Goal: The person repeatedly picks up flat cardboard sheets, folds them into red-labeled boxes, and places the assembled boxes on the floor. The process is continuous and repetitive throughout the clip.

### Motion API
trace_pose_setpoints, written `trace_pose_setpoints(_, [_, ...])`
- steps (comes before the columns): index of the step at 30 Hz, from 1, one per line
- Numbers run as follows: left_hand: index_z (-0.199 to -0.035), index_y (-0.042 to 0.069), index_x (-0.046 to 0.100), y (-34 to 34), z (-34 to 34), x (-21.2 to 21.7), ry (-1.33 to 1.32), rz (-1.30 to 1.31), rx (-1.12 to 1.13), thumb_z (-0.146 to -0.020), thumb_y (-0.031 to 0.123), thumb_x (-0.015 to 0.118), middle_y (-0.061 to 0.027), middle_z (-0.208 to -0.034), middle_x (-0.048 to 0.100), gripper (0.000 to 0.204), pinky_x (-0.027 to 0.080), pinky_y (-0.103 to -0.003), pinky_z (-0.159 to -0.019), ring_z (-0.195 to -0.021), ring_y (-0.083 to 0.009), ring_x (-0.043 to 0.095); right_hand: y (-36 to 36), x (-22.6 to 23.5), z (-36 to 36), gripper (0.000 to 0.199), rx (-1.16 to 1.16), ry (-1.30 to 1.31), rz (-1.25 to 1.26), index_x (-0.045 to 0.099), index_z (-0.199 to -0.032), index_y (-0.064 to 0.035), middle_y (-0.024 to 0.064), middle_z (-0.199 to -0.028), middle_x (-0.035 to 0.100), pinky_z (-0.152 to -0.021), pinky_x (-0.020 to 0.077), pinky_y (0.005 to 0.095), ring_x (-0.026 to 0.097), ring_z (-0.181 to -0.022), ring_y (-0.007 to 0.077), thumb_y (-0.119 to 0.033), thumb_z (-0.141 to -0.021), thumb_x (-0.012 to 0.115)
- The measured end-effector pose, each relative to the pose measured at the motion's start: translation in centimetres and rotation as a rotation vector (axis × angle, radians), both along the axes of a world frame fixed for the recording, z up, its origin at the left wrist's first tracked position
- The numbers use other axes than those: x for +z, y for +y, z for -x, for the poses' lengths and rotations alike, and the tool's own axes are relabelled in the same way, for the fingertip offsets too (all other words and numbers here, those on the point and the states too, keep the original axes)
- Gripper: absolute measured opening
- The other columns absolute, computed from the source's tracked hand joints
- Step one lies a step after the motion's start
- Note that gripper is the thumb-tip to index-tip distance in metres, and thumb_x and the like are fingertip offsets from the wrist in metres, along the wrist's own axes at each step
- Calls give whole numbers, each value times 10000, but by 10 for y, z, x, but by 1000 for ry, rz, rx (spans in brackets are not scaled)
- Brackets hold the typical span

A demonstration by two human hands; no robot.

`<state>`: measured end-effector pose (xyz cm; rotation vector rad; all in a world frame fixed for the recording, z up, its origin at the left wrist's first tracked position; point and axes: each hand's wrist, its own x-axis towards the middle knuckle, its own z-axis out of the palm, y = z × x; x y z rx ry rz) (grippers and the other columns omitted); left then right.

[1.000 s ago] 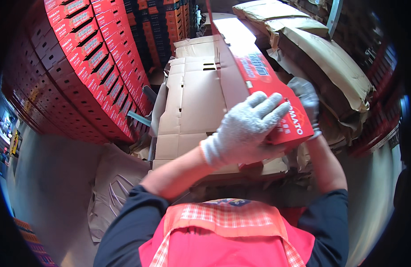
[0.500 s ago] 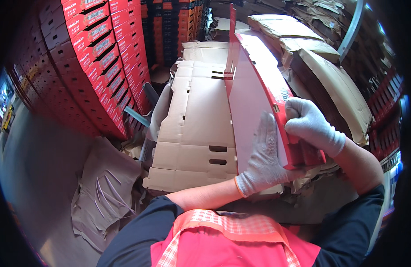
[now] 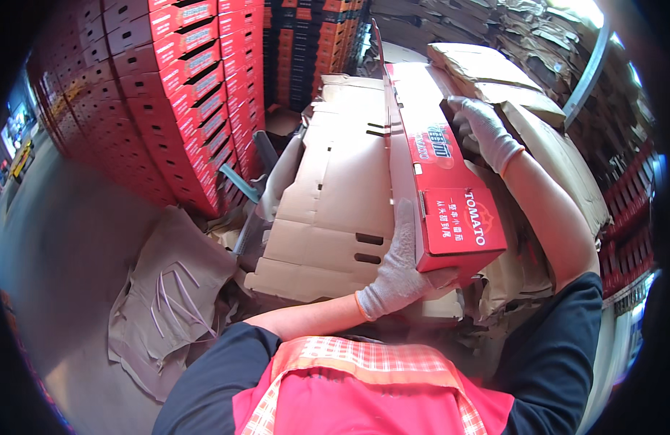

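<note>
A red printed cardboard box (image 3: 428, 138), partly folded into shape, stands tilted on its long side in front of me. My left hand (image 3: 399, 279), in a pale glove, grips its near end, with the fingers along the left face and the thumb under the bottom corner. Farther up, my gloved right hand (image 3: 489, 132) has its bent fingers against the box's right edge; the fingertips are partly hidden. Beneath and left of the box lies a stack of flat brown cardboard blanks (image 3: 335, 206) with slots and handle holes.
Tall stacks of red boxes (image 3: 193, 94) rise on the left, with dark and orange crates (image 3: 317, 51) behind. Paper-wrapped bundles (image 3: 494, 69) lie at the right. Crumpled brown paper (image 3: 139, 304) with loose straps (image 3: 177, 304) is on the floor at left.
The box has turned so that its printed side and near end panel now show. My right hand has moved from the near end to the far right edge. My left hand stays at the near end.
</note>
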<state>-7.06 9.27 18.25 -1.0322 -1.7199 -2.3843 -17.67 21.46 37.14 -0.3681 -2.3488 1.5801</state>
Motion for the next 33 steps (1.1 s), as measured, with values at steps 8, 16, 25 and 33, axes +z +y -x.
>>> trace_pose_setpoints(8, [-1514,7,337,-65,-23,17,-61,691,-589,-844,316,724,-242,-1435,502,834,362,-392,-1129,-1344,-320,486,27,-85,31,458,816,318,-1100,729,-898,-27,213,-765,685,-715,537,440,685,-727,378,-481,-863,677])
trace_pose_setpoints(16, [-1245,27,657,-198,55,27,849,783,598,-814,-29,658,-149,-1181,694,434,494,-445,-991,-1101,-355,658,178,-218,-5,175,250,-459,-1578,756,-896,-97,133,-976,739,-797,579,414,707,-960,301,-68,-791,620])
trace_pose_setpoints(25, [-1340,181,580,-166,149,-40,1461,1351,-145,-762,322,735,-42,-1329,578,615,350,-490,-1109,-1299,-208,490,98,-197,-177,830,960,-41,-1235,539,-1326,-170,106,-1268,588,-888,513,453,637,-1061,311,-415,-610,877])
trace_pose_setpoints(33, [-748,143,627,-74,138,1,982,880,486,-904,498,625,-123,-590,600,388,469,-455,-526,-559,-346,621,115,-175,-141,504,100,315,-555,611,-1156,-40,43,-786,591,-611,480,269,554,-671,133,-76,-712,847])
